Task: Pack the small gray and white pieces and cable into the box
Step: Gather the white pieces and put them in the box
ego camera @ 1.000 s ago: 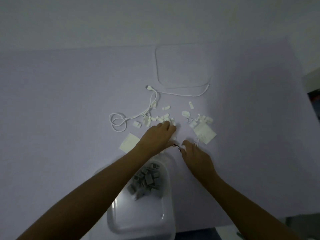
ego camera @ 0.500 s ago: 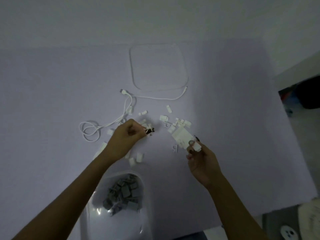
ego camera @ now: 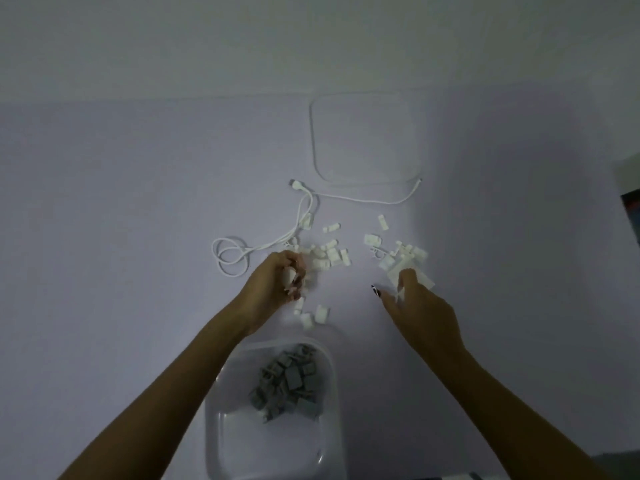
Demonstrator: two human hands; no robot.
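A clear plastic box [ego camera: 332, 441] stands near the table's front edge with several gray pieces [ego camera: 289, 381] heaped at its far end. Small white pieces [ego camera: 329, 256] lie scattered beyond it, and a second cluster [ego camera: 403, 252] lies further right. A white cable [ego camera: 263, 244] runs from a coil at the left up and across below the lid. My left hand [ego camera: 277, 285] is curled around a few white pieces beside the middle cluster. My right hand [ego camera: 420, 306] reaches to the right cluster, fingertips on a flat white packet [ego camera: 424, 278].
The box's clear lid [ego camera: 367, 140] lies flat at the back of the lilac table [ego camera: 121, 220]. Three white pieces [ego camera: 313, 313] sit just beyond the box rim. The table's right edge and a dark object [ego camera: 632, 216] show at far right.
My right hand, which was raised holding a white piece, has gone down onto the right cluster. My left hand stays at the middle cluster, closed tighter on white pieces. The camera view shifted.
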